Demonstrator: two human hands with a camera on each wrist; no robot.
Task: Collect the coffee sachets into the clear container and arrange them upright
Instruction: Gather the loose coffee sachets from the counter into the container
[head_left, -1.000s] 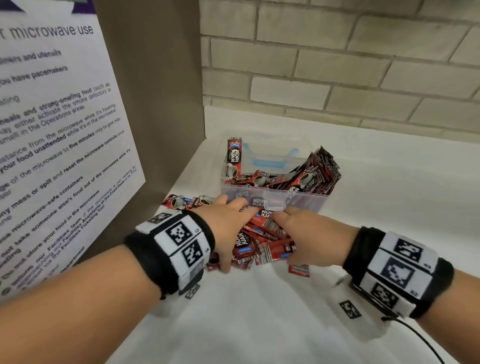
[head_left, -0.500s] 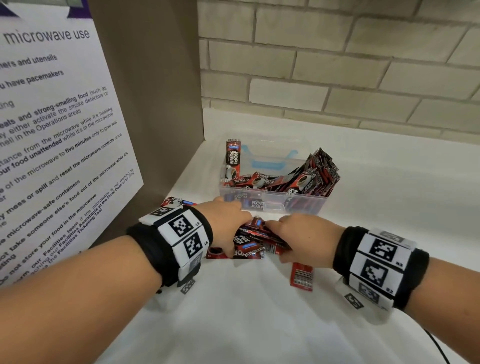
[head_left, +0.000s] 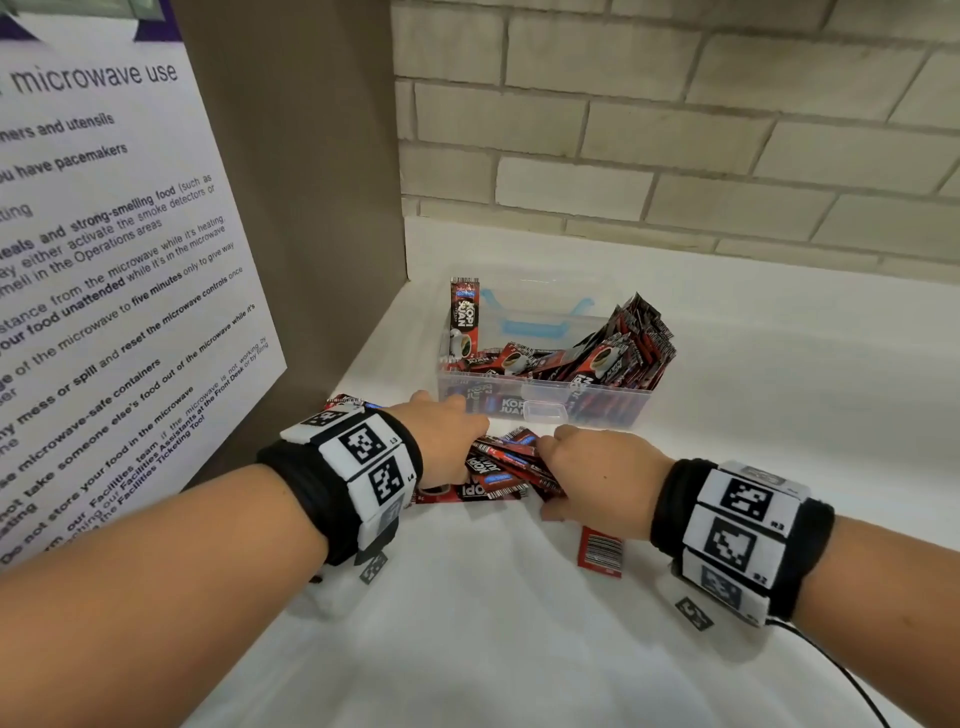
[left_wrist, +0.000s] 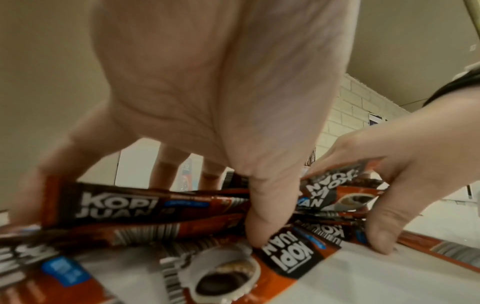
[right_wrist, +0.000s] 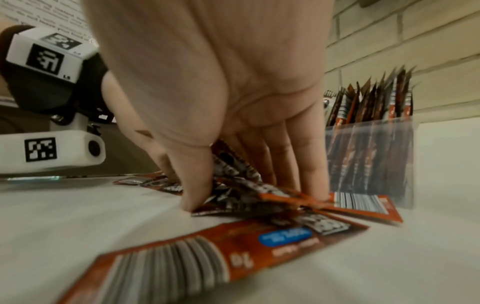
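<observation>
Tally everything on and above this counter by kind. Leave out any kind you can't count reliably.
Hands: 2, left hand and right hand
Wristbands: 2, left and right
Clear container: 1
Wall notice: 1
Coffee sachets: not counted, they overlap in the pile and in the container
Total: 6, sachets aside

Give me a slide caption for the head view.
Both hands, left and right, gather loose coffee sachets before the clear container.
</observation>
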